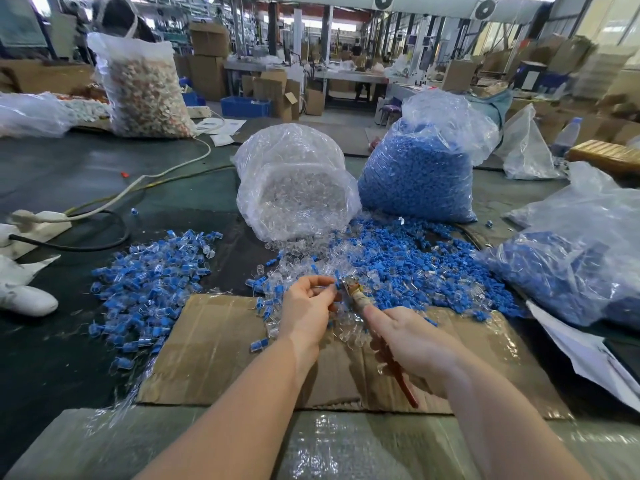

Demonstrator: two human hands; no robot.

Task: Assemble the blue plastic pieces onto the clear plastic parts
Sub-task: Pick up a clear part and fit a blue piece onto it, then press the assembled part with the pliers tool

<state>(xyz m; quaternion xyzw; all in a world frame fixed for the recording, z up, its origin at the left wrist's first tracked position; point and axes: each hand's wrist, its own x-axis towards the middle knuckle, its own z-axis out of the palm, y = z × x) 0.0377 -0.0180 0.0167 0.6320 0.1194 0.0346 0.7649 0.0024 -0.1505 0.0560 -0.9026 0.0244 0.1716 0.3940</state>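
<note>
My left hand [306, 306] pinches a small clear part with a blue piece at its fingertips [336, 285], held above the cardboard sheet [214, 344]. My right hand [412, 341] grips a pair of pliers [358, 292] with red handles [403, 382]; their jaws meet the pinched part. Loose blue pieces [408, 258] and clear parts [301, 261] lie mixed just beyond my hands. A heap of assembled blue-and-clear parts [152, 282] lies to the left.
An open bag of clear parts [294, 181] and a bag of blue pieces [419, 168] stand behind the pile. Another bag of blue parts [571, 268] lies at the right. A power strip with cables [38, 226] and white cloth [24, 296] lie left.
</note>
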